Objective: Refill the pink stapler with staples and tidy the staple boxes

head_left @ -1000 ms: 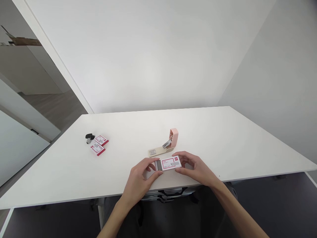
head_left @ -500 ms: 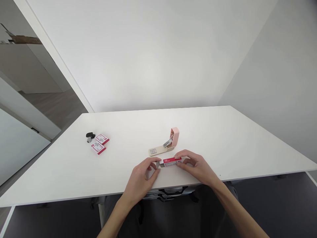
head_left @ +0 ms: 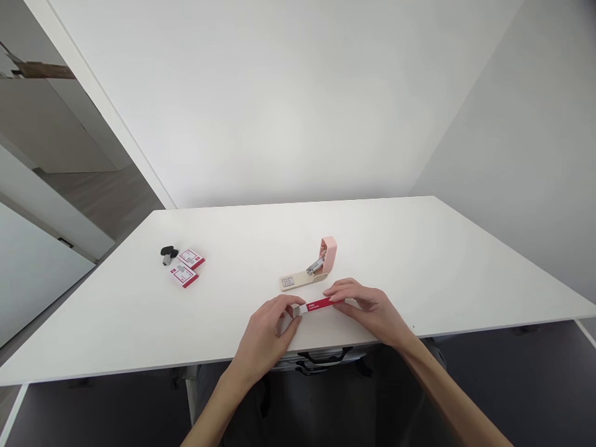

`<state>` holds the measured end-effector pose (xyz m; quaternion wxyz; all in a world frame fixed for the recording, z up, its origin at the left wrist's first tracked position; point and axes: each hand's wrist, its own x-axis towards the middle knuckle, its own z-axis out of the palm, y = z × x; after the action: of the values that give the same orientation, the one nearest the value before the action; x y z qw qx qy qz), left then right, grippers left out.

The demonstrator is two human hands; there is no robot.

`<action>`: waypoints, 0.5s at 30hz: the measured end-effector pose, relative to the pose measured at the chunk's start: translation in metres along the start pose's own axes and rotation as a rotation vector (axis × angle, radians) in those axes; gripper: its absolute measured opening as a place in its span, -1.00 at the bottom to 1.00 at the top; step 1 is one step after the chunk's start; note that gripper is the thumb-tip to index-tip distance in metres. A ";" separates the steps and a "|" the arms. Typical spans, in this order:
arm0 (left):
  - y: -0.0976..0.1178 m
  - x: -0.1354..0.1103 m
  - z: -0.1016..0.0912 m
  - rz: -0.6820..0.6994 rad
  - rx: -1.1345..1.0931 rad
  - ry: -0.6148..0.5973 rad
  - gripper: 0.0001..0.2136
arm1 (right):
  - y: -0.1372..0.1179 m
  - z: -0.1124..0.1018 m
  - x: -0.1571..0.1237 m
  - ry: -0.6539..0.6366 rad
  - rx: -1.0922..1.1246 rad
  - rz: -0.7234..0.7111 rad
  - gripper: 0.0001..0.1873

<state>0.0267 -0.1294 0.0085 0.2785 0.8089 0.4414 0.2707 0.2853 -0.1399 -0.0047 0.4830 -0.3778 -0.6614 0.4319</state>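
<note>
Box (head_left: 319, 305) is edge-on to the camera: red side with a line of white lettering, too small to read. A pale grey bit shows at its left end.

Spare boxes (head_left: 186, 268) (two, red-and-white labels) sit toward the desk's (head_left: 442, 261) left edge, print unreadable. The black remover (head_left: 167, 254) is just beside them, on the far-left side. The stapler (head_left: 313, 268) lies open, pink top standing up and beige base flat; there is a small grey plate on the base whose text I can't make out.

Edges: the box is near the front edge, about mid-width, with both wrists crossing that edge. The stapler is just behind the box, closer to the right hand's knuckles, with a small gap. White desk top stretches wide from the hands to the right edge and the far edge. The spares are well apart on the left.

Grip: left hand (head_left: 267, 332) pinches the box's left end with its fingertips, and right hand (head_left: 370, 308) has fingers closed over the right end and top. The box spans between the two, held long side level. I can't tell whether its underside touches the desk or sits just off it.
</note>
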 end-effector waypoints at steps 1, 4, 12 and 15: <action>0.000 0.000 0.000 0.002 0.003 -0.002 -0.78 | 0.000 0.000 0.000 0.000 0.005 0.006 -0.84; 0.000 0.000 0.001 0.014 0.024 0.005 -0.77 | -0.002 0.000 0.000 0.027 0.031 0.066 -0.78; -0.002 0.002 0.003 0.024 0.068 -0.004 -0.76 | -0.002 0.003 0.005 0.121 0.184 0.099 -0.66; -0.003 0.003 0.003 0.016 0.071 -0.016 -0.77 | -0.002 0.003 0.005 0.129 0.183 0.109 -0.69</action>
<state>0.0289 -0.1263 0.0052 0.2510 0.8239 0.4422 0.2504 0.2810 -0.1366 -0.0021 0.5330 -0.3944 -0.5652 0.4908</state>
